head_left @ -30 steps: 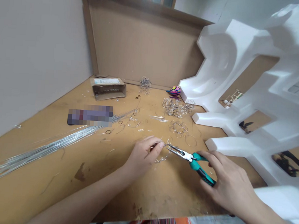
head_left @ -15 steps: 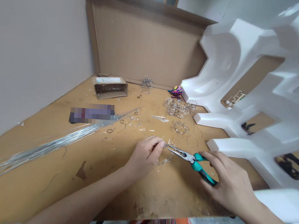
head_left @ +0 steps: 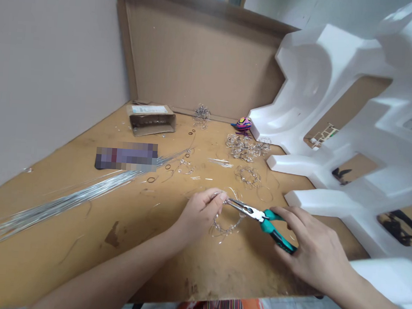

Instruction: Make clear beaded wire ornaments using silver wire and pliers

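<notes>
My left hand (head_left: 200,215) pinches the top of a loop of clear beads on thin wire (head_left: 224,230), which hangs low over the tabletop. My right hand (head_left: 314,249) grips needle-nose pliers (head_left: 263,219) with teal handles, and their steel jaws reach the wire just beside my left fingertips. Nothing hides the lower part of the loop, but my left fingers cover the exact point where it is held.
A wooden table (head_left: 78,258) carries a long bundle of silver wires (head_left: 65,201), a cardboard box (head_left: 152,121), a blurred object (head_left: 126,156), beaded wire clusters (head_left: 243,147), and a pink toy (head_left: 243,124). White foam packing (head_left: 336,112) stands along the right side.
The beaded wire loop now hangs lower and shows more fully below the pliers. Both hands have shifted only slightly, and the pliers stay at the wire.
</notes>
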`<state>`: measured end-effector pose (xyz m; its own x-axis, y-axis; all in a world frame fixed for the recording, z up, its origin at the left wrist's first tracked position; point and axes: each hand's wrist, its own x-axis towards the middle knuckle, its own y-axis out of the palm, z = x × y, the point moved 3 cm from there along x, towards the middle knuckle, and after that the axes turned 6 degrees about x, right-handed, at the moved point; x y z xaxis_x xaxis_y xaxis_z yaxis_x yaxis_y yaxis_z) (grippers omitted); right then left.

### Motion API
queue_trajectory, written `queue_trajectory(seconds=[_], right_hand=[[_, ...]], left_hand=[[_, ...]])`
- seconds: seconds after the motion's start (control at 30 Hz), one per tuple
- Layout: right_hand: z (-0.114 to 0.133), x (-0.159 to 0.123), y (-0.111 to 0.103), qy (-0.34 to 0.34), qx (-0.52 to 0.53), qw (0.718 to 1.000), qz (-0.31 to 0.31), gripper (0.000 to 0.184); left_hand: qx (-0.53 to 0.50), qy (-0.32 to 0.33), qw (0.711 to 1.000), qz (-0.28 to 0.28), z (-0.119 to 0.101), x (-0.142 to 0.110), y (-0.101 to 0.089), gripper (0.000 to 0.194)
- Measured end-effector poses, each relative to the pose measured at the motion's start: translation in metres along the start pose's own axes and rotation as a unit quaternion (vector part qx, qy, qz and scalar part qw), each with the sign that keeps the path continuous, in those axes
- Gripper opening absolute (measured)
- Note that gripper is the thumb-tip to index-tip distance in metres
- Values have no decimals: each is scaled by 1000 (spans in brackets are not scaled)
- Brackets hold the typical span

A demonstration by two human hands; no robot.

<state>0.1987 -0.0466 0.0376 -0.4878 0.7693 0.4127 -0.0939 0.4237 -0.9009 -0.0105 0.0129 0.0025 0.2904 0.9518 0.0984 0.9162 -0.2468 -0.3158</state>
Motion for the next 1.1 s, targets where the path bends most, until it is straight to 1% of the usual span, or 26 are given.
queue_trajectory(seconds=[0.1,0.3,0.53,0.87,0.97,1.03,1.1], right_hand=[[1,-1,0,7,2,1000,7,35],[2,-2,-3,-17,-25,1000,-9,33],[1,-1,-8,-25,-34,999,-18,31],[5,0,-9,7,-42,999,13,31],[7,1,-9,21,-52,998,26,31],[8,1,-9,28,-66,997,36,33],[9,1,-10,30,-84,995,40,35]], left_hand=[[-2,3,1000,0,1,0,1,33],[-3,3,1000,2,3,1,3,34],[6,8,1000,4,5,2,5,34],[10,5,1000,-17,6,2,6,32],[-10,-6,1000,-7,9,4,7,34],[-37,-21,999,4,12,5,8,35],[-73,-38,997,2,16,7,7,37]])
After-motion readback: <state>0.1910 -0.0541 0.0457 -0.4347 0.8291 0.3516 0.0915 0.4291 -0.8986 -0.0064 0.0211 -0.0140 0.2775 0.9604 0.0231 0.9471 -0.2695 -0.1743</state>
